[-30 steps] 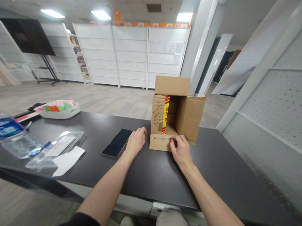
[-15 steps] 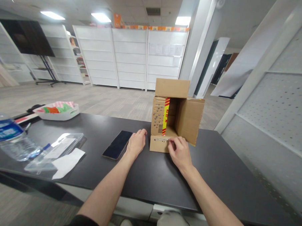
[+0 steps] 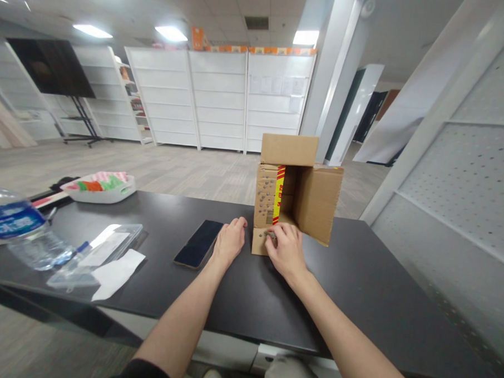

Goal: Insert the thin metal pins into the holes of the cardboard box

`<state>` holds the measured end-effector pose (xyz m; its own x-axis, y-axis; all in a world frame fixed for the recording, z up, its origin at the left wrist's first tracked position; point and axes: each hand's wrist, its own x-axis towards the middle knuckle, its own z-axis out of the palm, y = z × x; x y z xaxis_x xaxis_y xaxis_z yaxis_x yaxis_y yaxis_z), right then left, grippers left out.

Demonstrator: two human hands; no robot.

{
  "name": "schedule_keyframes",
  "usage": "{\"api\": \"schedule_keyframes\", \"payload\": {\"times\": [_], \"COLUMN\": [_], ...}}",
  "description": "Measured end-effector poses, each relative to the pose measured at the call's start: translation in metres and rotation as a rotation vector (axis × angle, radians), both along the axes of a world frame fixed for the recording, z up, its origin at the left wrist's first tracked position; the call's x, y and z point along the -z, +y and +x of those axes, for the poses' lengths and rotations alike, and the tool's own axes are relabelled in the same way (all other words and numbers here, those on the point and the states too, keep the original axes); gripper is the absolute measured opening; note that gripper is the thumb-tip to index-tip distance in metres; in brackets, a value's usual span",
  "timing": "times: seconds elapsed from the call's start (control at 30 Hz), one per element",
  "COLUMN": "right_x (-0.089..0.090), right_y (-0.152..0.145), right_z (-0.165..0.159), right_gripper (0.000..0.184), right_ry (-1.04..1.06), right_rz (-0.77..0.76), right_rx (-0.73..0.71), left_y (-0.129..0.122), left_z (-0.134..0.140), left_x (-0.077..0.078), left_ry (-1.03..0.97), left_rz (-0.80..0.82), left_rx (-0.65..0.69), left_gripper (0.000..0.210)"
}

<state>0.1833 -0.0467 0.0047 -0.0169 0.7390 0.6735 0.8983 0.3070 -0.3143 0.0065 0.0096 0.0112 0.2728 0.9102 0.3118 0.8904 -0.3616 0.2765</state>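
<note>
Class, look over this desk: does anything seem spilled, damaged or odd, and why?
The cardboard box looks odd: its opening faces the person, and dark dots, too small to identify, speckle its left flap, unlike the plain upper flap. The right hand partly hides the lower flap. No spill is visible.

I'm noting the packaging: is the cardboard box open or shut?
Open. The box has its upper flap standing up and its right flap angled out, and its dark inside shows above the right hand.
</note>
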Motion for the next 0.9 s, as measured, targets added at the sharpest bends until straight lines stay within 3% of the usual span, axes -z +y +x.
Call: {"api": "schedule_keyframes", "payload": {"times": [0.27, 0.9], "right_x": [0.004, 0.013], "right_y": [0.007, 0.004], "right_z": [-0.021, -0.02], "right_gripper": [0.01, 0.008], "right_ry": [0.058, 0.075], "right_rz": [0.005, 0.041], "right_rx": [0.114, 0.118], "left_y": [0.0, 0.001], "left_z": [0.0, 0.0], "left_x": [0.0, 0.0], "left_ry": [0.002, -0.003], "left_rz": [0.009, 0.012], "left_rx": [0.016, 0.01], "left_gripper": [0.025, 0.024]}}
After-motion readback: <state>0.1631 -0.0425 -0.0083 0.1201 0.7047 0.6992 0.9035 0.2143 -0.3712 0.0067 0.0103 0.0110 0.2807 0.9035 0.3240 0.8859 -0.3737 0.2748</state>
